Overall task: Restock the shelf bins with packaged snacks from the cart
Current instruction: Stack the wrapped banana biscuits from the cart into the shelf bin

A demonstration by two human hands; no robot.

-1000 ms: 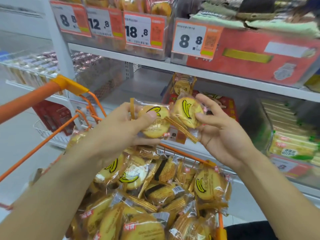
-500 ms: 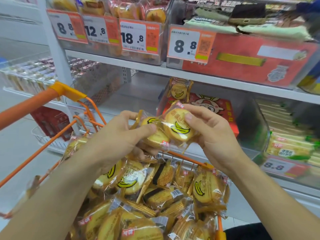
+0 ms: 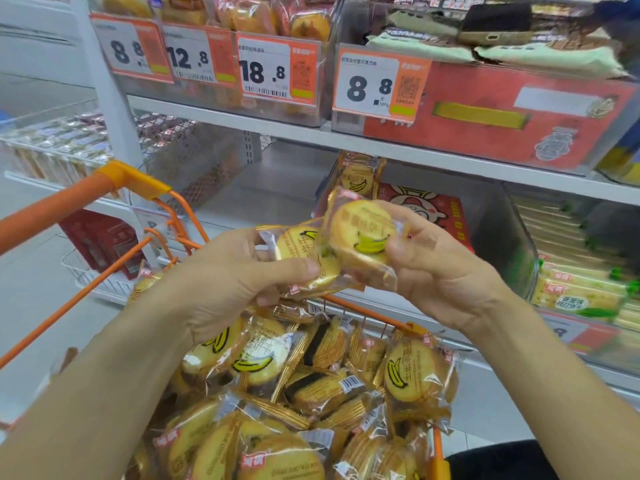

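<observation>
Above the orange cart (image 3: 114,181), both hands hold round yellow banana-print snack packs in clear wrappers. My left hand (image 3: 228,282) grips one pack (image 3: 298,251) between thumb and fingers. My right hand (image 3: 440,265) pinches a second pack (image 3: 363,237), tilted and overlapping the first. The cart holds a heap of several like packs (image 3: 311,393). Behind the hands, a clear shelf bin (image 3: 498,216) on the middle shelf holds a red box (image 3: 433,209) and one banana pack (image 3: 360,178) standing upright.
The upper shelf carries clear bins with orange price tags (image 3: 377,84) and a red box (image 3: 502,112). To the right a bin of green-and-yellow cracker packs (image 3: 581,289). Left of the bin lies bare grey shelf (image 3: 270,188). The white upright post (image 3: 110,98) stands at the left.
Both hands came closer together and the right-hand pack turned and now overlaps the left-hand pack. The view shifted down slightly.
</observation>
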